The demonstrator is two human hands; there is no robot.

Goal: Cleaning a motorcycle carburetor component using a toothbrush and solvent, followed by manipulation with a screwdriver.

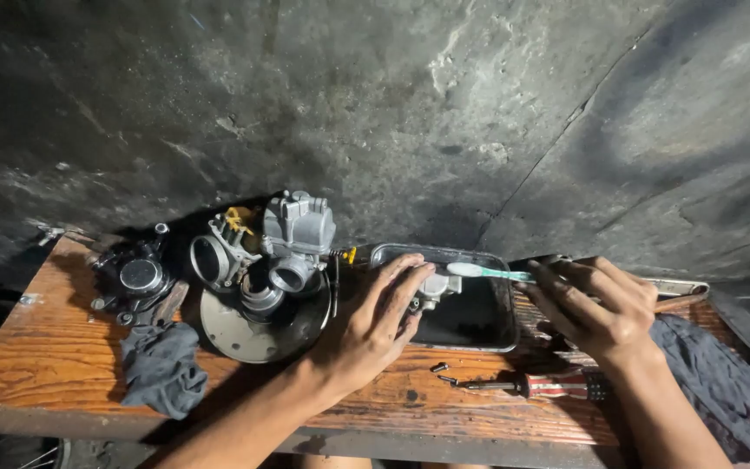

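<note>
Left hand (375,326): fingers (405,278) are pinching a small grey metal part (438,287) over the dark rectangular tray (503,334); right hand (592,308): fingers (549,282) are closing around the handle of a pale green toothbrush (488,273), whose head is touching that part. Lying alongside on the wooden surface (54,347): a carburetor body (292,239) sitting on a round metal disc (258,334), a striped-handle screwdriver (536,385) (near edge, just below the tray), grey rags (162,369).

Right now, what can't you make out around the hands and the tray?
Head view only:
- Small metal part: mostly behind left hand.
- Toothbrush: handle end inside right hand.
- Tray: dark inside, contents unreadable.
- Screws: too small to identify.
- Right cloth: cut off by the frame.
</note>
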